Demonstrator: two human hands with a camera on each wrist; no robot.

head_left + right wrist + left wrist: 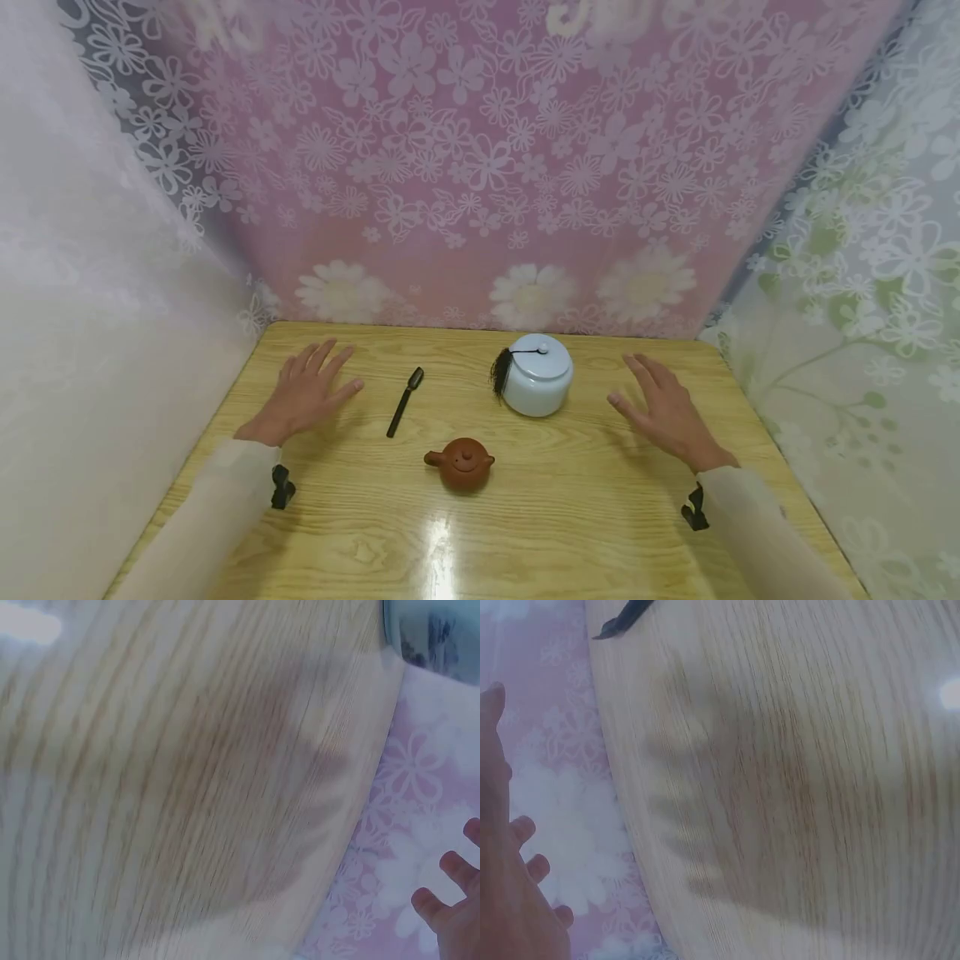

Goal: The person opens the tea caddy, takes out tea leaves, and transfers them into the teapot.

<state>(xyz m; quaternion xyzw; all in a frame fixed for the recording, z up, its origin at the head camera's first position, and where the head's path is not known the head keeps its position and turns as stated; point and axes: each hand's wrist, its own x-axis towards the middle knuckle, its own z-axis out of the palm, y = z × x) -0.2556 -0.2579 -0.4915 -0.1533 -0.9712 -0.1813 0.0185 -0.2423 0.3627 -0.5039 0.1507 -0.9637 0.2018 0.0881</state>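
Observation:
Above the left part of the table, my left hand (306, 393) is spread with nothing in it. Nearest to it lies a small black scoop (406, 402), whose tip also shows in the left wrist view (619, 624). My right hand (666, 408) hovers over the right side, fingers extended and holding nothing. To its left stands a white lidded porcelain jar (537, 396) with a black tassel (501, 375) hanging from the lid knob. A small reddish-brown clay teapot (465, 465) sits between the hands, closer to me, its lid on. Neither hand touches any of these things.
The light wood table (525, 533) ends at a pink floral curtain (480, 208) at the back. A pale wall covering (112, 292) borders the left, and a green-leaf patterned one (855, 333) the right. Each wrist wears a black band.

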